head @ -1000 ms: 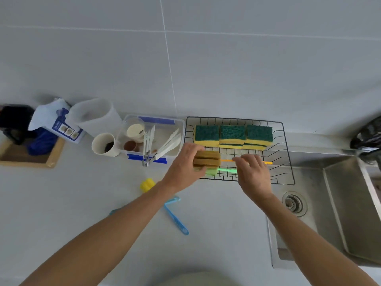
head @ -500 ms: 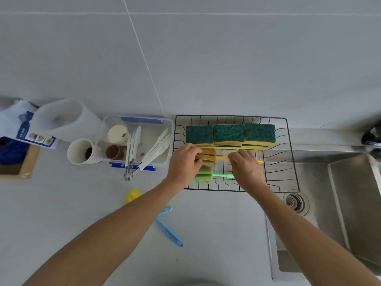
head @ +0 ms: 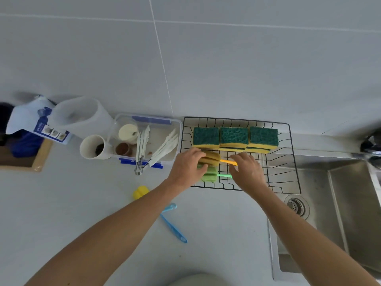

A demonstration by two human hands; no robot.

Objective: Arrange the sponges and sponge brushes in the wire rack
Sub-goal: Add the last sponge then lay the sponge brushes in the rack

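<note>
Though printed, bag (head: 39, 122) label illegible

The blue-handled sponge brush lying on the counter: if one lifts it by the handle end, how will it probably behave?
The blue-handled sponge brush probably feels light, being a thin plastic handle with a small yellow foam head. The slender handle may flex a little. The head end would likely dip if held far from it. Its rounded head might let it roll slightly on the counter when pushed.

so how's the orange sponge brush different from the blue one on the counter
The orange sponge brush lies inside the wire rack, held by both hands; the blue sponge brush lies untouched on the counter. The orange one's head is brownish-orange, the blue one's yellow. Both have a slim plastic handle with a ridged sponge head.
</note>
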